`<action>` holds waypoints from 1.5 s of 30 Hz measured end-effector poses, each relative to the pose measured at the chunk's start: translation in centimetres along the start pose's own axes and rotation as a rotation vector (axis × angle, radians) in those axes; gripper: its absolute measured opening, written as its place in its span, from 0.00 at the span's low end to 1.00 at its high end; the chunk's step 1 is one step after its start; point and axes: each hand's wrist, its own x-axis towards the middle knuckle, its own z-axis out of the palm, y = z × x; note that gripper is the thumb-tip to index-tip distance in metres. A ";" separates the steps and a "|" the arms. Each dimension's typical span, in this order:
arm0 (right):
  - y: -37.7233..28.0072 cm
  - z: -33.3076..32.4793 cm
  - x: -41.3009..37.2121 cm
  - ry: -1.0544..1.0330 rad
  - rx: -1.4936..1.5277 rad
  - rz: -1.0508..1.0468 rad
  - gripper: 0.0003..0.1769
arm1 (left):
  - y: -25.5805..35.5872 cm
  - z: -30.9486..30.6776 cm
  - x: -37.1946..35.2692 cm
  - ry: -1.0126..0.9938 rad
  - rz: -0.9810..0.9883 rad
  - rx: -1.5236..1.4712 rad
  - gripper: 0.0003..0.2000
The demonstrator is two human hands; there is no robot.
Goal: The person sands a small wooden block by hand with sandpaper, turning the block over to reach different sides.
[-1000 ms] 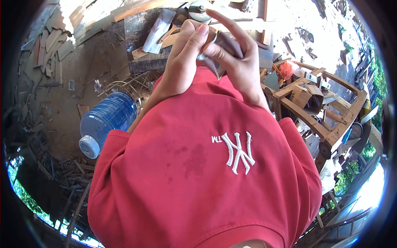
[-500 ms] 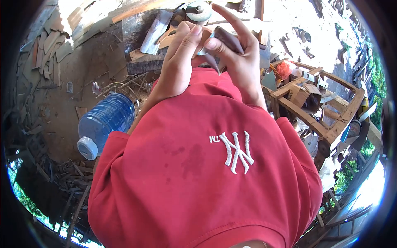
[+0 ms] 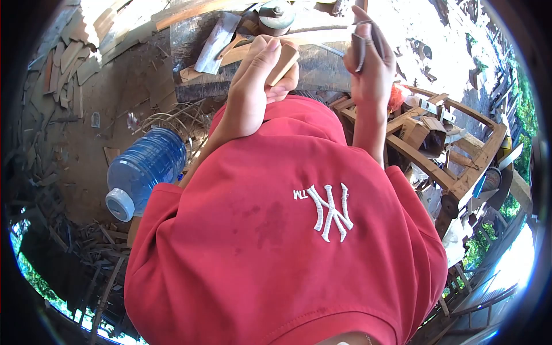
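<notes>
My left hand (image 3: 248, 95) is closed around a small light-brown wooden block (image 3: 283, 64), with the thumb along its side and the fingertips beneath it. To the right, my right hand (image 3: 371, 72) is raised and grips a bent sheet of sandpaper (image 3: 359, 50), brown on one face and greyish on the other. The sheet curls between thumb and fingers, apart from the block. Both hands are above my lap, in front of the low workbench (image 3: 201, 92).
On the bench lie a pale flat board (image 3: 218, 43), a round metal piece (image 3: 276, 17) and wooden strips. A large blue water bottle (image 3: 148, 164) lies at left. A wooden frame (image 3: 422, 158) with boxes and clutter stands at right. Wood scraps (image 3: 72, 75) cover the ground.
My right hand has moved right and away from the block with the sandpaper, uncovering the block. The left hand stays nearly in place, still holding the block.
</notes>
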 end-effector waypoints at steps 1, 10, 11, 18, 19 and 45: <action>0.0 -1.4 0.5 -0.054 0.034 -0.017 0.23 | -0.2 -0.1 0.1 -0.010 0.003 -0.085 0.19; 1.0 -0.9 -0.7 -0.242 0.128 0.155 0.14 | 0.4 -0.9 0.6 -0.088 -0.080 -0.342 0.16; 0.3 0.1 -1.2 -0.211 -0.018 0.102 0.13 | 0.5 -1.0 0.4 -0.080 -0.064 -0.297 0.15; -1.7 3.1 -3.8 -0.467 -0.402 -0.225 0.09 | 1.0 0.8 0.4 0.236 0.227 0.029 0.08; -1.4 3.2 -3.6 -0.429 -0.400 -0.243 0.09 | 0.9 1.0 0.5 0.231 0.266 0.005 0.08; -1.0 4.8 -3.9 -0.287 -0.119 0.041 0.10 | 1.0 0.5 0.4 0.413 0.201 0.201 0.08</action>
